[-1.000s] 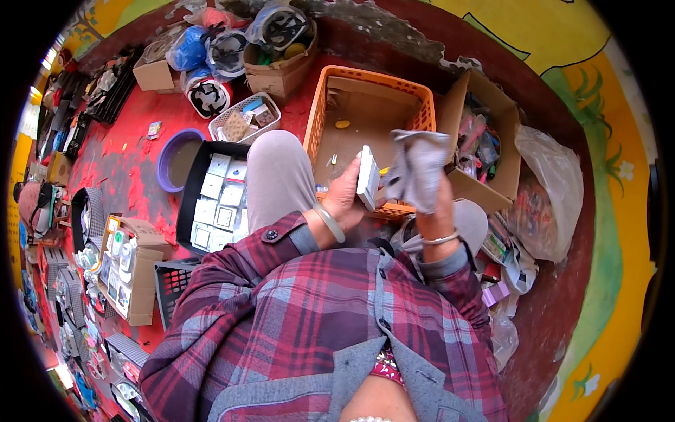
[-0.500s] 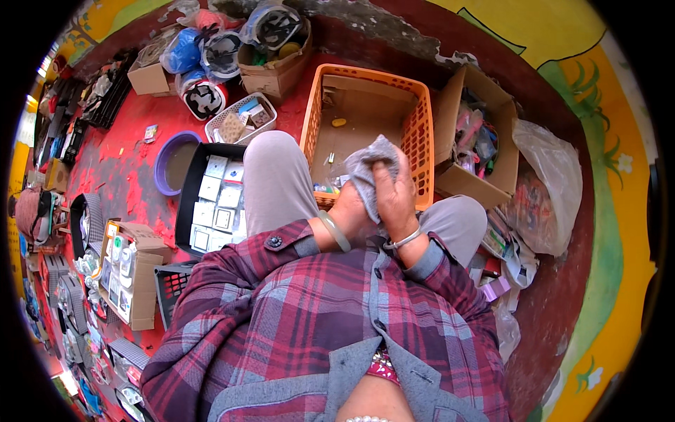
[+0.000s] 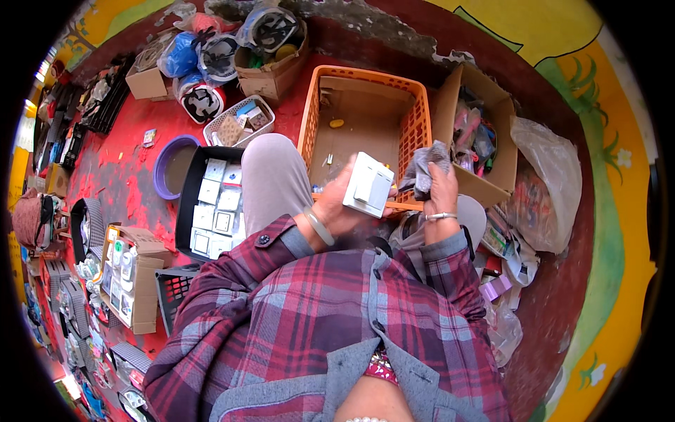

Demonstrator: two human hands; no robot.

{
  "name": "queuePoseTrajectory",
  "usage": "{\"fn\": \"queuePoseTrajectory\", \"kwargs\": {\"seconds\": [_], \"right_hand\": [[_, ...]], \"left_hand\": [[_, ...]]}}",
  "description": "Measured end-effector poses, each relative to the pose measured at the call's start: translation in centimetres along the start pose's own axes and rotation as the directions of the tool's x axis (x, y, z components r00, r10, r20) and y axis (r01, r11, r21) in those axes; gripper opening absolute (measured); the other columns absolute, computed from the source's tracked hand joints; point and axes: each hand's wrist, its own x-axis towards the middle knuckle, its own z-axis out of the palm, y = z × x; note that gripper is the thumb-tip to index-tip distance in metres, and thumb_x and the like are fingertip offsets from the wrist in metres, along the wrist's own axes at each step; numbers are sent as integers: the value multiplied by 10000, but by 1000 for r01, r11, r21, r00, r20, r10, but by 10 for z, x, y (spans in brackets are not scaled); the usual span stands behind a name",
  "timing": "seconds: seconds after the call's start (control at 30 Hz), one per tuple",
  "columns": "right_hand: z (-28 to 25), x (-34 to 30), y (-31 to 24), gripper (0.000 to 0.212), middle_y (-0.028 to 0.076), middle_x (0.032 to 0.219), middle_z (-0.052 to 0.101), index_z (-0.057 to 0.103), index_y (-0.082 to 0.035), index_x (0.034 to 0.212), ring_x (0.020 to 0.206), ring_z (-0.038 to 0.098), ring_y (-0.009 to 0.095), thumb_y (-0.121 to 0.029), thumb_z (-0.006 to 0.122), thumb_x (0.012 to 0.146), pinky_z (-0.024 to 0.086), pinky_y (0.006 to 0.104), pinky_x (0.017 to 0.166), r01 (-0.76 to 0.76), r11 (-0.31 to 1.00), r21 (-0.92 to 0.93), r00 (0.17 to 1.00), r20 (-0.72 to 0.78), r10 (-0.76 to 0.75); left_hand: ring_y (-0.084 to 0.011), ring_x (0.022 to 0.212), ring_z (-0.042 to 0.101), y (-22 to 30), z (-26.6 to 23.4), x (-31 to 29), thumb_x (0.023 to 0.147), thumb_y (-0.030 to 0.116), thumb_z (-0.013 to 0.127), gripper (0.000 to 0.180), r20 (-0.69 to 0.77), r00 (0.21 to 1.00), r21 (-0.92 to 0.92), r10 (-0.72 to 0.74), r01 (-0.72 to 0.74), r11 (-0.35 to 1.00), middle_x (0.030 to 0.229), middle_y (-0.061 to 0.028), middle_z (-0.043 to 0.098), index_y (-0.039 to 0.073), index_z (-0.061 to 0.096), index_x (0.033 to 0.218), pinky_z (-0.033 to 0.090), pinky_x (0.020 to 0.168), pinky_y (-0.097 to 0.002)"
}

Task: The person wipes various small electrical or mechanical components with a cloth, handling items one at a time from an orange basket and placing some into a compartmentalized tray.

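Observation:
A white square wall switch [image 3: 369,184] rests in my left hand [image 3: 336,204], its face with the broad rocker turned up. The fingers of that hand curl round its edges. A crumpled grey cloth [image 3: 423,169] is bunched in my right hand [image 3: 442,191], a little to the right of the switch and apart from it. Both hands are above the near rim of an orange plastic basket [image 3: 426,126] lined with cardboard. Inside the basket lies a small yellow piece [image 3: 337,123].
Left of my knee stands a black tray [image 3: 187,211] of white switches and sockets, with a purple basin [image 3: 160,169] beside it. A white basket [image 3: 268,129] of small boxes lies beyond. To the right are an open cardboard box [image 3: 503,133] of mixed items and a clear plastic bag [image 3: 552,183].
My right hand has moved right with the cloth, away from my left hand. The switch, earlier covered by the cloth and hands, is now in plain sight in my left hand.

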Motion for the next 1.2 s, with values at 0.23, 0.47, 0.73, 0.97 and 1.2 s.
{"fn": "queuePoseTrajectory", "kwargs": {"seconds": [0.23, 0.47, 0.73, 0.97, 1.2], "right_hand": [[42, -38, -32, 376, 136, 1084, 619, 539, -31, 1177, 972, 610, 275, -38, 572, 802, 478, 347, 854, 577, 495, -650, 813, 401, -422], [67, -70, -12, 445, 162, 1293, 528, 530, -38, 1248, 1227, 478, 319, -192, 615, 839, 379, 419, 952, 804, 189, -563, 594, 756, -275], [63, -91, -20, 428, 134, 1265, 558, 567, -74, 1213, 1207, 512, 289, -32, 588, 787, 412, 388, 923, 897, 270, -350, 379, 924, -59], [38, -72, -50, 283, 74, 1044, 629, 580, 42, 1165, 958, 586, 138, -4, 521, 893, 468, 260, 848, 152, 868, -473, 756, 622, 206], [46, -56, -74, 261, 68, 1040, 626, 600, 20, 1125, 943, 584, 136, -16, 576, 867, 469, 256, 832, 503, 713, -489, 850, 431, -304]], "left_hand": [[-313, 1133, 542, 4, -1, 0, 957, 564, 291, 601, 16, 1000, -48, -18, 19, 999, 1238, -122, 550, 85, 474, 1270, 457, 912, -558], [-250, 1100, 565, 1, -5, 10, 972, 451, 369, 466, -35, 995, -202, 95, -100, 974, 1174, -98, 603, 78, 563, 1174, 419, 1003, -413], [-378, 1042, 590, 26, -19, 6, 953, 514, 378, 592, -66, 975, -55, 214, -217, 975, 1138, -213, 598, -6, 511, 1202, 479, 918, -475], [-390, 1160, 515, 33, -7, -2, 958, 488, 378, 563, -56, 980, -164, 192, -198, 966, 1218, -208, 549, 12, 488, 1239, 403, 977, -557], [-340, 1172, 507, 16, 6, -14, 773, 357, 708, 741, 172, 985, -72, -10, 23, 997, 1277, -174, 506, 51, 377, 1361, 399, 991, -559]]}}
